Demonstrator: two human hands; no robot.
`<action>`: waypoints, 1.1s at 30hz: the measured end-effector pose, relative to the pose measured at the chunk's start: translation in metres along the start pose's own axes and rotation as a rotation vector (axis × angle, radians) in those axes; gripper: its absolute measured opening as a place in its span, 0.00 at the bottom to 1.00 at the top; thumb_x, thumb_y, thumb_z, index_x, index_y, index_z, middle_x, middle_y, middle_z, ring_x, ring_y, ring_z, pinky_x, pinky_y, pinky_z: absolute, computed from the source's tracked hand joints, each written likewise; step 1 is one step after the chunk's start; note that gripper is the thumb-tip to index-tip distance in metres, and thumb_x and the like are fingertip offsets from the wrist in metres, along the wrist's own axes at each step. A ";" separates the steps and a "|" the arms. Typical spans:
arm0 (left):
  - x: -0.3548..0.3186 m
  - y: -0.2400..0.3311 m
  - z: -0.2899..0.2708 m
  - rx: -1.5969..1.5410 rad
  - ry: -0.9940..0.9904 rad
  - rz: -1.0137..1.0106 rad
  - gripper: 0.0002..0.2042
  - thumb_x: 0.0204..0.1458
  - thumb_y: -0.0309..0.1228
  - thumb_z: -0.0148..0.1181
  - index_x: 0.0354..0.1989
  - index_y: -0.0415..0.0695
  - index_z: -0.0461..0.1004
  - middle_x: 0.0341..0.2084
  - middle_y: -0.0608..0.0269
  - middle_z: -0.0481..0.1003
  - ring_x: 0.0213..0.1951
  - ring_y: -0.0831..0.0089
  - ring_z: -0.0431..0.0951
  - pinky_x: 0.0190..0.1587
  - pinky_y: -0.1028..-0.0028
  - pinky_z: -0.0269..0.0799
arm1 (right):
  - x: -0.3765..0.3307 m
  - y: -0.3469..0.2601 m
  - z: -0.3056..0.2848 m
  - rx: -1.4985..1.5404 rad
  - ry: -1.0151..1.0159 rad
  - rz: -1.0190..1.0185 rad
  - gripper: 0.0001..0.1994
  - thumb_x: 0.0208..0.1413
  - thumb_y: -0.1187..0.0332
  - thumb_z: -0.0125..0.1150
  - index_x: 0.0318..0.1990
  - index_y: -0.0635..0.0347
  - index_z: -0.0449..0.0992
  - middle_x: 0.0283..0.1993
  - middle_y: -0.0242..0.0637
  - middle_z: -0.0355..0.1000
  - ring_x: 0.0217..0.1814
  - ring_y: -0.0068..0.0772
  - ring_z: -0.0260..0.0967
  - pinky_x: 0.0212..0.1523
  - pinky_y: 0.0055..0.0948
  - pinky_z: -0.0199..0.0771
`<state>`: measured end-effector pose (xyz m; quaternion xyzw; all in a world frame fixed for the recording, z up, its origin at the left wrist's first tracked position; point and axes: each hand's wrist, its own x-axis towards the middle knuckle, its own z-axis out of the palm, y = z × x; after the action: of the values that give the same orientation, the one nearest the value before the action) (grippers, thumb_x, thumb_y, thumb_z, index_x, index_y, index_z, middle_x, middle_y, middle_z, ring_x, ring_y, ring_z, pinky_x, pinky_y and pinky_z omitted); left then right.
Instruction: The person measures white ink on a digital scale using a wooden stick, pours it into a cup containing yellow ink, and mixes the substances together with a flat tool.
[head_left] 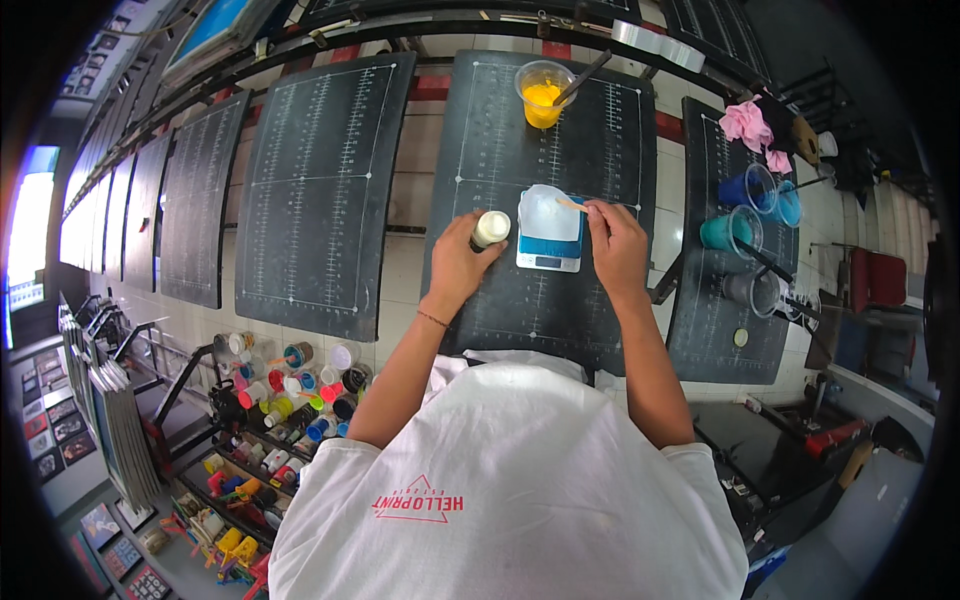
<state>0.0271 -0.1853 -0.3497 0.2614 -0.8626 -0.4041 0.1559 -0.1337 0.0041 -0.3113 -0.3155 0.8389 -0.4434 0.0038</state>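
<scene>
My left hand [460, 262] grips a small cream-coloured bottle [490, 229] beside a small blue and white scale [549, 245]. An empty clear plastic cup [545, 211] stands on the scale. My right hand [617, 240] holds a thin wooden stick [572, 205], whose tip reaches over the cup. Both hands rest over a black printing platen [520, 290] with white grid lines. Farther back on the same platen stands a clear cup of yellow paint [541, 94] with a dark stirrer in it.
Another black platen [320, 190] lies to the left and more curve away beyond it. The right platen [735, 300] carries cups of blue and teal paint [760, 190] and pink rags [748, 124]. A rack with several colourful paint jars [290, 385] stands at lower left.
</scene>
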 end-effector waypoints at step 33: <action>-0.001 0.030 -0.005 -0.025 -0.057 0.083 0.22 0.45 0.28 0.73 0.51 0.40 0.78 0.49 0.55 0.79 0.48 0.56 0.80 0.50 0.65 0.75 | -0.005 -0.047 0.014 0.389 -0.319 0.392 0.14 0.67 0.66 0.54 0.44 0.67 0.82 0.29 0.41 0.78 0.28 0.29 0.74 0.34 0.30 0.75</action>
<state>0.0204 -0.1720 -0.3238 0.2119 -0.8716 -0.4154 0.1512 -0.1011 -0.0229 -0.2859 -0.2065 0.7722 -0.5313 0.2809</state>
